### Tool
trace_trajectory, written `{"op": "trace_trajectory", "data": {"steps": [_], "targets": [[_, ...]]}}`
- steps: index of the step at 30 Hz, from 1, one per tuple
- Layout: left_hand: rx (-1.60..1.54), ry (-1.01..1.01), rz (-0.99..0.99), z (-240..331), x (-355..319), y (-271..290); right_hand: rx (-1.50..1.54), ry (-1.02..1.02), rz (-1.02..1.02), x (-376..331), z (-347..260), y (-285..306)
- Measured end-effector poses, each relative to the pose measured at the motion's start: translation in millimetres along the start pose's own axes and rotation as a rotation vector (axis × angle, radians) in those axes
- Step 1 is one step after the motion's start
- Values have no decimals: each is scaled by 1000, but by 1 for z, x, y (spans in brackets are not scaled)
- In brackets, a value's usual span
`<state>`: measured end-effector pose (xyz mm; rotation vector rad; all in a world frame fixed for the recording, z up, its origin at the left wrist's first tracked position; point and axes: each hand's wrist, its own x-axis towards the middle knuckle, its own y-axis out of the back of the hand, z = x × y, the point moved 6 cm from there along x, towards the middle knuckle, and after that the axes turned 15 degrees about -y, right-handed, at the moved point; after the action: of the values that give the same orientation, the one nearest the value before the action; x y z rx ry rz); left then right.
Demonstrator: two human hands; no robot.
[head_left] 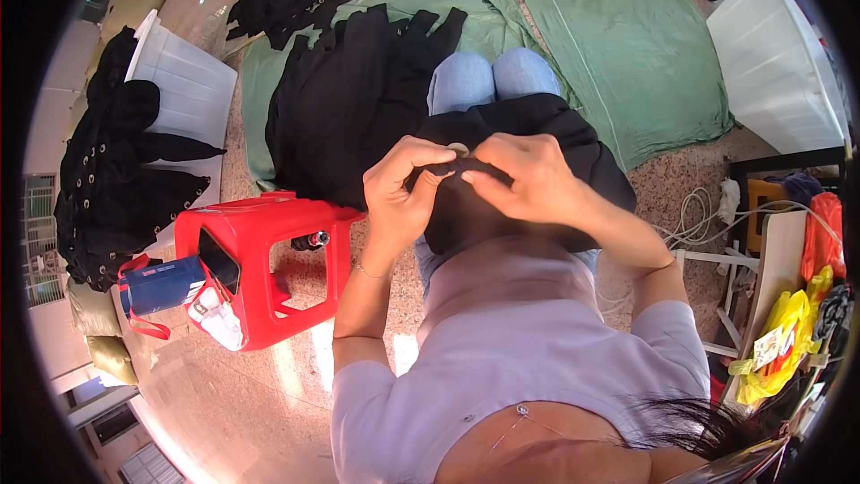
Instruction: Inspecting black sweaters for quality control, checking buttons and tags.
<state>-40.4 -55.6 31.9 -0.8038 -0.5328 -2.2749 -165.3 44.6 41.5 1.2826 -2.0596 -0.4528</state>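
Observation:
A black garment [587, 157] lies bunched across my lap, over blue jeans [462, 81]. Its edge is raised between my two hands. My left hand [400, 186] pinches this edge between thumb and fingers, next to a round, brass-coloured button [458, 149]. Just to the right of the button, my right hand [530, 177] grips the same cloth with its fingers curled and thumb pressed in. The hands are a short gap apart. Whether a small tool or thread is between my fingers is hidden.
To my left stands a red plastic stool [269, 206] with a phone [219, 260] and a blue box [161, 287]. More black garments [345, 99] lie on green cloth [627, 63]. White bins [184, 67] stand on both sides. Cables [699, 220] and a yellow bag [788, 341] are at right.

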Motion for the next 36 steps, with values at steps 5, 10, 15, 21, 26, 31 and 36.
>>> {"op": "trace_trajectory", "data": {"steps": [5,10,15,21,26,31,36], "targets": [[195,-94,274,5,-17,-16,-31,11,319,-3,-5,-2],[26,249,-69,-35,-31,-30,75,-123,295,-1,11,7],[336,332,-294,-66,-45,21,25,-483,-384,-14,39,23],[178,87,134,59,36,68,-57,-224,92,-9,8,71],[1,-179,-237,111,89,73,303,-196,299,-13,-24,123],[-22,441,-65,-12,27,87,312,-308,179,-28,32,109],[-397,599,211,-36,3,47,196,-391,630,-35,39,115]]}}
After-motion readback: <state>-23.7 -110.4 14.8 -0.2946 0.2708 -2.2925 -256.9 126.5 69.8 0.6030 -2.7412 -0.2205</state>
